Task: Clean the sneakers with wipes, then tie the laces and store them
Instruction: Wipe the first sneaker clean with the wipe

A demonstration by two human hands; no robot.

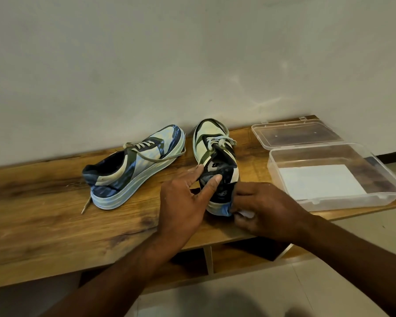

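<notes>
- 2 sneakers stand on a wooden bench (55,216) set against a pale wall (146,65)
- The left sneaker (133,167) lies well apart from the hands, toe pointing away to the right, its laces (146,154) loose and 1 lace end trailing off by the heel
- The right sneaker (216,163) stands with its toe toward the wall and its heel toward the person; its laces are untied
- The left hand (183,202) steadies this sneaker at the heel collar: forefinger stretched along the outer side, thumb pressed against the dark lining, the rest of the fingers loosely spread
- The right hand (265,209) is curled round a white wipe (246,213), held against the sole at the heel's right side
- To the right, a clear plastic box (375,202) sits open on the bench, its hinged lid (295,133) laid back flat behind it
- A white sheet (320,181) lies in the bottom of the box
</notes>
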